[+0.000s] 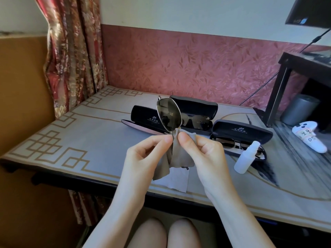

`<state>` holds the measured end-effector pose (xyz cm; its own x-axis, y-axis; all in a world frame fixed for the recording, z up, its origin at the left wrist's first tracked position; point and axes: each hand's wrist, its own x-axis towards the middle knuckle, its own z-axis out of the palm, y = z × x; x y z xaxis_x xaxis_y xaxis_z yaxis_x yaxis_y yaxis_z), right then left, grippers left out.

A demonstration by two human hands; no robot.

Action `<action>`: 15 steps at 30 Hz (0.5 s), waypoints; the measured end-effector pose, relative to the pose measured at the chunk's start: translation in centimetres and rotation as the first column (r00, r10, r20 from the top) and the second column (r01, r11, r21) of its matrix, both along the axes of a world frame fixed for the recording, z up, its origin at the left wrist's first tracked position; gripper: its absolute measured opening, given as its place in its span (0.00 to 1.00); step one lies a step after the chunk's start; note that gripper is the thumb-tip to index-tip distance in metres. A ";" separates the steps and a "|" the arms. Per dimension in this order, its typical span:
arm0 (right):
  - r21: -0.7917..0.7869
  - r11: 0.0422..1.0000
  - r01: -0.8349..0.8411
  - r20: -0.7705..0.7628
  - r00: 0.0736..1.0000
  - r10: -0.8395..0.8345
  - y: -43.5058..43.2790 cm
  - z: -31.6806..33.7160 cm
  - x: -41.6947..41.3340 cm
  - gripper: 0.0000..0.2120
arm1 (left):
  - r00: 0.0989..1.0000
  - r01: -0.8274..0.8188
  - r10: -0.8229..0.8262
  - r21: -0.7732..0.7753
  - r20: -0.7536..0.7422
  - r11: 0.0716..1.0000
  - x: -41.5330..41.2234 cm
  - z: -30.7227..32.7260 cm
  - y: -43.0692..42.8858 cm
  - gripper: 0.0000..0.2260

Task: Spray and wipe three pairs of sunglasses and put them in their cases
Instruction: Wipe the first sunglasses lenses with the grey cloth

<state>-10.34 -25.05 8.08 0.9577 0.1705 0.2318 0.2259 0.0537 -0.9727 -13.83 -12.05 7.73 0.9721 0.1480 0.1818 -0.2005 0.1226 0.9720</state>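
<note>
Grey patterned counter (80, 140) carries three open black cases (143, 117); the rear case (195, 104) holds dark sunglasses (195, 121), the right case (241, 130) a thin-framed pair (227, 141). Above the near edge, the left hand (143, 158) keeps a pinching grip on gold-rimmed sunglasses (168, 115), held upright; the right hand (202, 154) pinches a grey cloth (180, 155) round their lower lens. White spray bottle (246, 158) sits before the right case.

Colours here are kinda loud: the curtain (71, 51) is dark red with gold and cream flowers, and the lower wall (197, 65) is dusty pink with a leaf print. The table cover (100, 133) is grey with a tan fret-pattern border. All three cases (195, 104) are black, two with small white lettering inside the lid. The sunglasses (168, 115) up front have a smoky grey-green lens in a pale metal rim. The cloth (180, 156) is grey-brown, and the spray bottle (246, 158) is milky white.
</note>
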 end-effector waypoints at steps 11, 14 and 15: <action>0.014 0.991 -0.131 -0.061 0.989 0.131 -0.6 0.0 0.0 0.09 | 0.998 -0.065 0.066 -0.006 0.015 0.998 0.2 -0.1 0.4 0.08; 0.011 0.991 -0.133 -0.071 0.988 0.134 -0.7 0.3 -0.1 0.06 | 0.997 -0.072 0.071 0.048 0.025 0.996 0.4 -0.5 0.7 0.06; 0.021 0.991 -0.129 -0.082 0.988 0.131 -0.7 0.3 -0.1 0.06 | 0.996 -0.086 0.083 0.079 0.042 0.993 0.4 -0.6 0.8 0.07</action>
